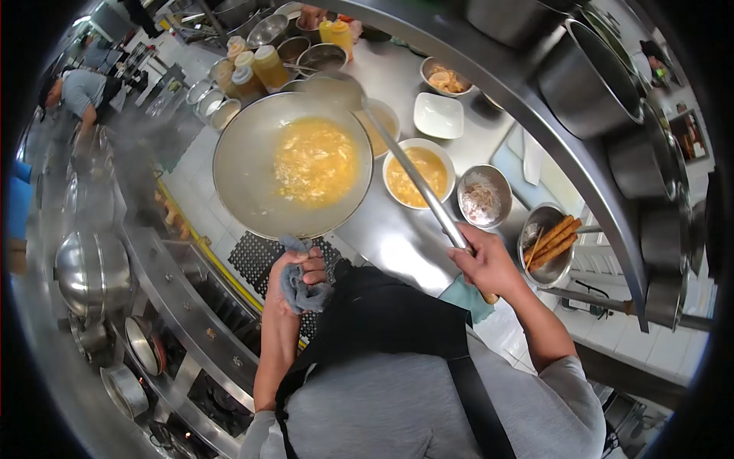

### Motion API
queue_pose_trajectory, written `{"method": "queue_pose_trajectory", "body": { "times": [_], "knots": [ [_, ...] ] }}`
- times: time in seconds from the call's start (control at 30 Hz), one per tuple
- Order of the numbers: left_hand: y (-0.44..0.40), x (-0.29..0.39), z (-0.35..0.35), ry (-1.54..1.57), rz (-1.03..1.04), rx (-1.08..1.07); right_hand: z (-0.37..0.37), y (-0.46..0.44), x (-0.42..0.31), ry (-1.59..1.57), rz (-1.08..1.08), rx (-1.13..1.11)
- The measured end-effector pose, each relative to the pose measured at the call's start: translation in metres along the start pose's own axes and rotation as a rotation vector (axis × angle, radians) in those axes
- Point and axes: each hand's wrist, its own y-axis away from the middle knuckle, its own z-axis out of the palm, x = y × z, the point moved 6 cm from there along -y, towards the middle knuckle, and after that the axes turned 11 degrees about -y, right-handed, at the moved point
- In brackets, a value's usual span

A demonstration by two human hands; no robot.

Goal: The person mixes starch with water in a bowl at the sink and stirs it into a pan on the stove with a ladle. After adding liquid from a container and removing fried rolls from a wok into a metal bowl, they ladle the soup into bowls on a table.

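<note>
My left hand (294, 275) is closed round a bunched grey cloth (307, 291) at the near rim of a wide wok (237, 161). Yellow egg soup (317, 161) with pale shreds lies in the wok. With its fingers wrapped round the wooden-ended handle, my right hand (483, 264) grips a long-handled ladle (417, 180). The ladle's bowl hangs over the wok's far right rim, blurred and partly covering a bowl behind it. Beneath the handle stands a white bowl (391, 183) of similar yellow soup. Beside it, a metal bowl (484, 196) holds pale shredded food.
Fried brown sticks (554, 243) fill a metal bowl on the right. A square white dish (439, 115) and squeeze bottles (270, 67) stand farther back. An overhead shelf (527, 107) carries large pots. Stoves (191, 314) line the left, where another person (80, 92) bends over.
</note>
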Motion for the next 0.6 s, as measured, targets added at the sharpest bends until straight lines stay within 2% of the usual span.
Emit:
{"method": "queue_pose_trajectory", "body": {
  "times": [0.03,0.07,0.2,0.3,0.33,0.43,0.47,0.6],
  "knots": [
    [-0.004,-0.005,0.002,-0.002,-0.019,-0.016,0.0,0.002,-0.006,-0.02,0.044,-0.001],
    [-0.008,-0.008,0.005,-0.004,-0.023,-0.045,-0.002,0.0,-0.007,0.066,-0.096,0.015],
    [-0.022,-0.016,0.021,-0.071,-0.027,0.0,-0.019,0.002,0.012,0.194,-0.024,0.036],
    [-0.036,-0.024,0.035,-0.03,-0.095,-0.016,-0.015,0.041,0.008,-0.168,0.321,-0.104],
    [-0.041,-0.026,0.037,-0.052,-0.092,0.009,-0.01,0.054,0.004,-0.256,0.372,-0.154],
    [-0.048,-0.037,0.038,0.008,-0.13,-0.005,-0.006,0.091,-0.004,-0.908,0.644,-0.193],
    [-0.046,-0.042,0.038,0.025,-0.145,-0.016,-0.005,0.095,0.01,-1.273,0.748,-0.305],
    [-0.037,-0.058,0.036,0.067,-0.195,-0.027,0.006,0.116,0.004,-1.457,0.747,-0.318]
  ]
}}
